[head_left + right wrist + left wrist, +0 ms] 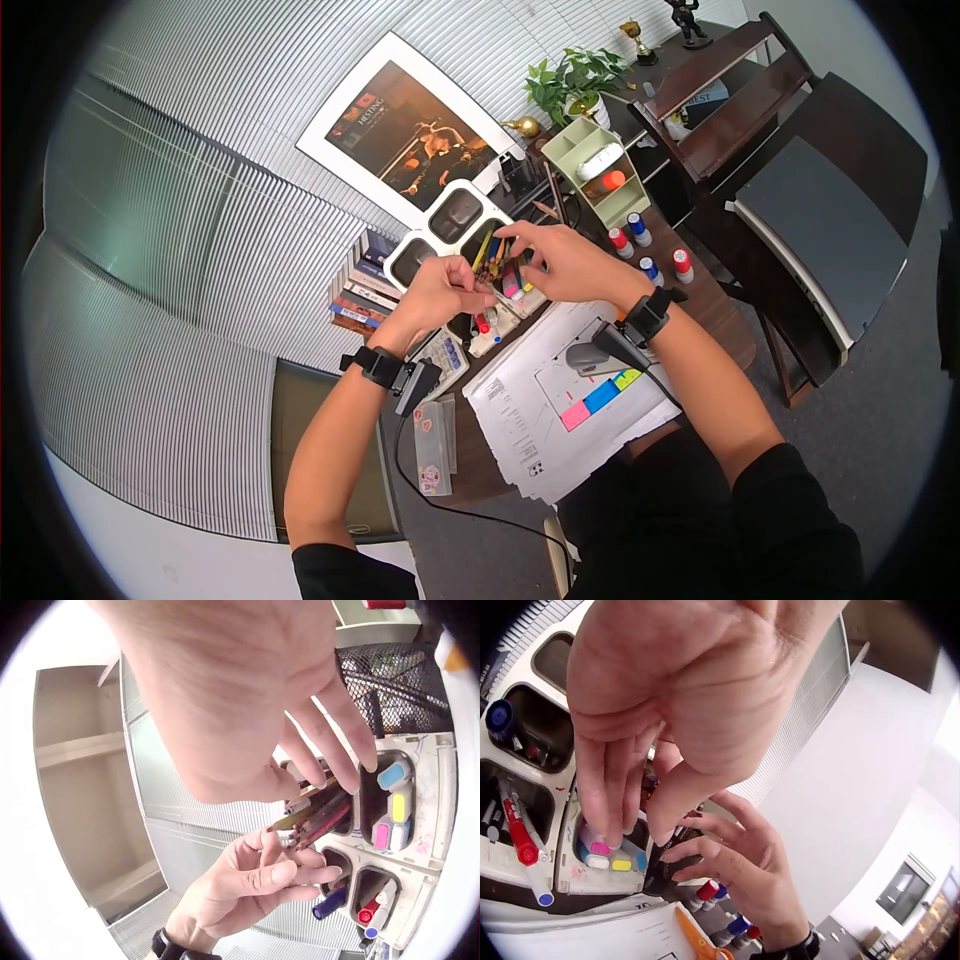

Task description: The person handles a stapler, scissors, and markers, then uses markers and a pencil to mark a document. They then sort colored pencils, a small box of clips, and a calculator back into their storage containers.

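Both hands hover over a white desk organizer (488, 203) with dark compartments. A bundle of coloured pencils (322, 814) leans out of one compartment. My right hand (570, 262) reaches over the pencils with fingers extended, fingertips close to them. At the organizer's near left side is my left hand (435, 300), its fingers loosely bent and nothing visible between them. Highlighters (398, 806) in blue, yellow and pink fill the neighbouring compartment. A red marker (519, 832) and a white pen with a blue end (541, 889) lean in another, and a blue-capped marker (501, 720) stands farther back.
Printed sheets (515, 415) with coloured sticky tabs (602, 397) lie in front. Orange scissors (694, 937) rest on them. A calculator (442, 360) and books (360, 290) are left; red- and blue-capped bottles (683, 265) and a green box (597, 165) are right. A mesh holder (397, 686) adjoins the organizer.
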A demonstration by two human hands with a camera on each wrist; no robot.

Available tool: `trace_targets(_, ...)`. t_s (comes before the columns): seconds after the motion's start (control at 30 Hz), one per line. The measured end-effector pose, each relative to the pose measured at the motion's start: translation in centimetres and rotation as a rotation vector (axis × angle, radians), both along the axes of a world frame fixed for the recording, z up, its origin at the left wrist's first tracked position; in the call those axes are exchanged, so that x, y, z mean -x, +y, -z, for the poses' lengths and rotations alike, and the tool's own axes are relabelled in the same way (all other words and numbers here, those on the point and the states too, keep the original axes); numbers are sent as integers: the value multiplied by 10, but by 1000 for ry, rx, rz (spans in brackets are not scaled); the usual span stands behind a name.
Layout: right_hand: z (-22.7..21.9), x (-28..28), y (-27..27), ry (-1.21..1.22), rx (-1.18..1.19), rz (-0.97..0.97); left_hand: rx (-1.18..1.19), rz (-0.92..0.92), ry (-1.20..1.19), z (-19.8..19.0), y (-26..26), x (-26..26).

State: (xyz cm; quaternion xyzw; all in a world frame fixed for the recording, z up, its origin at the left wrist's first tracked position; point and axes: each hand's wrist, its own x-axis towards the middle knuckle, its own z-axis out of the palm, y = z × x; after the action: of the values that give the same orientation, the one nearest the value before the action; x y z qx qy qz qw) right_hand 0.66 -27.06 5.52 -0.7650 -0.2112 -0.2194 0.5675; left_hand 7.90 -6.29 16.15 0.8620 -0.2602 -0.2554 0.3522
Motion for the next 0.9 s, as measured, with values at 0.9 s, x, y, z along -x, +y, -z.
trace_targets(0.9, -70, 26, -15, 61, -106, 471, 798, 0, -198, 148, 36, 67)
